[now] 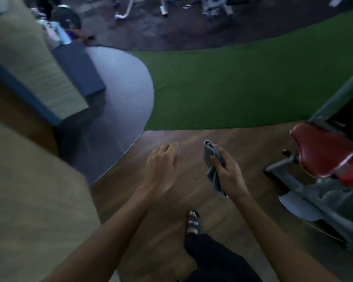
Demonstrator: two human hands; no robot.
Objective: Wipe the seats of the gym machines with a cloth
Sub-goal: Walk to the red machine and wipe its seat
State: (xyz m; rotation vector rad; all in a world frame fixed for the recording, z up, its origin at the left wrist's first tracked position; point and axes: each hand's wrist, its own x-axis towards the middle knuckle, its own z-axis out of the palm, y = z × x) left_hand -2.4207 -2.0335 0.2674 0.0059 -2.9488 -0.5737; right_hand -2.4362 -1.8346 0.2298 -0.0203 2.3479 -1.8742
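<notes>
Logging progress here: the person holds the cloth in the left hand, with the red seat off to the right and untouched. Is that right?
Not quite. The head view shows the cloth gripped in the right hand; the left hand holds nothing. The red seat is off to the right and untouched, as you said.

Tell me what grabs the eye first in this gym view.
The red seat of a grey machine at the right edge stands out. At centre, the right hand grips a grey-blue cloth, the left hand empty beside it. A green turf strip runs across behind.
</notes>
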